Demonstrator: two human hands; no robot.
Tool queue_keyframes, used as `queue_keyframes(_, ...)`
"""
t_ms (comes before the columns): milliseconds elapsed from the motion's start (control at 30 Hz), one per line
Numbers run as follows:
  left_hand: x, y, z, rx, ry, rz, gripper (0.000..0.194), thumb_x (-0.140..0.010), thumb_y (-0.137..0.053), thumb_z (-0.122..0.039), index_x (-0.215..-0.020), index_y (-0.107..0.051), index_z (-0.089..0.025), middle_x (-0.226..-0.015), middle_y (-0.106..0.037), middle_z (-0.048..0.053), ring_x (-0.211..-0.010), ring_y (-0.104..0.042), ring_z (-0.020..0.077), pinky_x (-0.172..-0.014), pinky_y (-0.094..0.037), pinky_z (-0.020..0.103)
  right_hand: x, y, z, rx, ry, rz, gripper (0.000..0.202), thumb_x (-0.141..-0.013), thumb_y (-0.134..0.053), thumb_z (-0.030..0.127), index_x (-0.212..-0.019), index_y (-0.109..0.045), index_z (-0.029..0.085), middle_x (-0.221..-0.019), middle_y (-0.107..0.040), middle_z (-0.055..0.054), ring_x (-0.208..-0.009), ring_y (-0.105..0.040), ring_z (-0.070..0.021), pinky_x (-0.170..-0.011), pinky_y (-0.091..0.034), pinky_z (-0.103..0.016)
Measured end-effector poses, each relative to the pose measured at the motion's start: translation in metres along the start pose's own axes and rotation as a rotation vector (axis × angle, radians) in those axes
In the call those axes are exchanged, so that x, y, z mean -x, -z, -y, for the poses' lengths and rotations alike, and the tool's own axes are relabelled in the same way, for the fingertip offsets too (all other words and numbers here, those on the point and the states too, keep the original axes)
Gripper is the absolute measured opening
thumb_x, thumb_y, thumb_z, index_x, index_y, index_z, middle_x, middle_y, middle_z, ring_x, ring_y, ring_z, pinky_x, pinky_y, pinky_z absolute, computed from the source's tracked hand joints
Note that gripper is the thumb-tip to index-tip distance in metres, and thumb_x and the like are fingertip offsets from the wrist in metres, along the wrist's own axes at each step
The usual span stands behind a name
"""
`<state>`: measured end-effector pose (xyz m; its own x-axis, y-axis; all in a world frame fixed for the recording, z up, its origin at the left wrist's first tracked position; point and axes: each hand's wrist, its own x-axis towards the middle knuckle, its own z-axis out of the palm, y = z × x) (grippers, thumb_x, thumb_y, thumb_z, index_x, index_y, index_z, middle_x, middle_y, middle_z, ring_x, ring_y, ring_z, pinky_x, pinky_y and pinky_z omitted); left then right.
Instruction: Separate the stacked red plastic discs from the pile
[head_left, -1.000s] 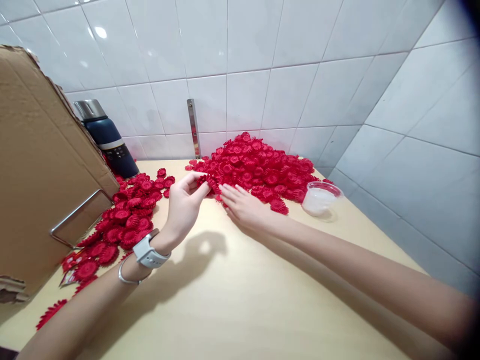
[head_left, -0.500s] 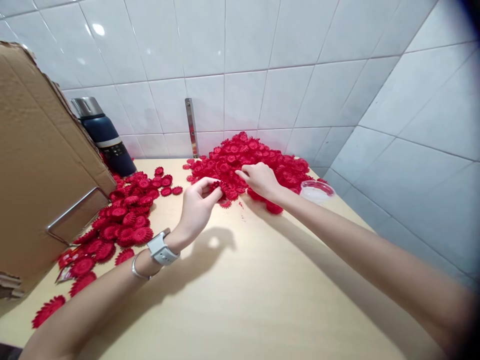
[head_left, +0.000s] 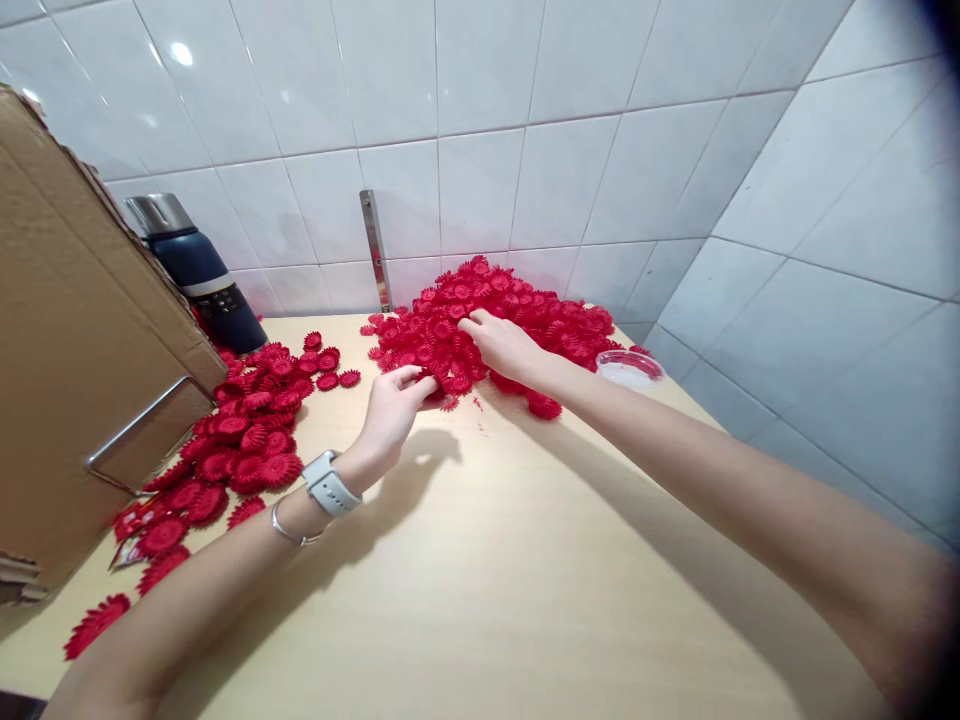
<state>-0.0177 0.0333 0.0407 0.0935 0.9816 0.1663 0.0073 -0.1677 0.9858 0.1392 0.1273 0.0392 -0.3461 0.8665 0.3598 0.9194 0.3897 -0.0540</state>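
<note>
A large heap of small red rosettes with fringed, petal-like edges [head_left: 555,325] lies against the tiled wall. At the heap's front left edge, my left hand [head_left: 390,412] is closed, pinching a red rosette [head_left: 427,384] between thumb and fingers. A pale watch [head_left: 330,484] and a thin bangle are on that wrist. My right hand [head_left: 501,345] reaches over the middle of the heap with its fingers bent together and down among the rosettes. Whatever lies between those fingertips is hidden.
More red rosettes [head_left: 255,440] spread along the left, beside a cardboard box [head_left: 82,330] with a metal wire handle. Behind the box stands a dark blue flask [head_left: 202,270]. A shallow clear plastic dish [head_left: 630,370] sits right of the heap. A metal strip [head_left: 375,250] is fixed upright on the wall.
My right hand has moved slightly farther and left over the heap, its fingers lower into it. My left hand stays near the heap's edge with its rosette, wrist turned a little. The view has shifted slightly.
</note>
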Motion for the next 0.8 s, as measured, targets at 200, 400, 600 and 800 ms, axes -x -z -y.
queue_keyframes(200,0.001,-0.001,0.013,-0.101,0.050,0.049,0.010,-0.070,-0.051,-0.018,-0.067,-0.058,-0.010,-0.064,-0.061,0.003,-0.058,-0.060,0.0119,-0.063,-0.051,0.028,0.031,0.016,0.016,-0.127,-0.062,-0.060,0.059,-0.090,-0.017,0.043,-0.054,-0.053,0.014,-0.052,-0.053,-0.007,-0.053,-0.050,-0.0151,-0.048,-0.026,-0.024)
queue_keyframes(400,0.021,-0.008,0.025,-0.309,0.015,0.138,0.010,-0.069,-0.049,-0.015,-0.069,-0.060,-0.013,-0.065,-0.063,0.002,-0.058,-0.058,0.0129,-0.052,-0.044,0.022,0.110,0.006,0.039,-0.502,0.117,-0.002,0.029,-0.081,-0.043,0.029,-0.055,-0.044,0.016,-0.050,-0.048,0.002,-0.046,-0.043,-0.0088,-0.044,-0.026,-0.020)
queue_keyframes(600,0.041,-0.015,0.027,-0.578,-0.061,0.195,0.008,-0.064,-0.052,-0.010,-0.061,-0.057,-0.015,-0.051,-0.055,-0.002,-0.048,-0.046,0.0111,-0.048,-0.032,0.022,0.138,-0.015,0.042,-0.548,0.177,-0.067,0.024,-0.075,-0.036,0.015,-0.051,-0.038,0.018,-0.049,-0.046,-0.001,-0.047,-0.040,-0.0114,-0.049,-0.029,-0.024)
queue_keyframes(800,0.046,-0.013,0.026,-0.707,-0.098,0.287,0.006,-0.067,-0.053,-0.013,-0.068,-0.058,-0.017,-0.059,-0.059,-0.001,-0.053,-0.049,0.0128,-0.052,-0.034,0.023,0.145,-0.014,0.039,-0.622,0.332,-0.095,0.023,-0.071,-0.036,0.014,-0.049,-0.033,0.021,-0.045,-0.039,0.002,-0.043,-0.034,-0.0114,-0.046,-0.028,-0.025)
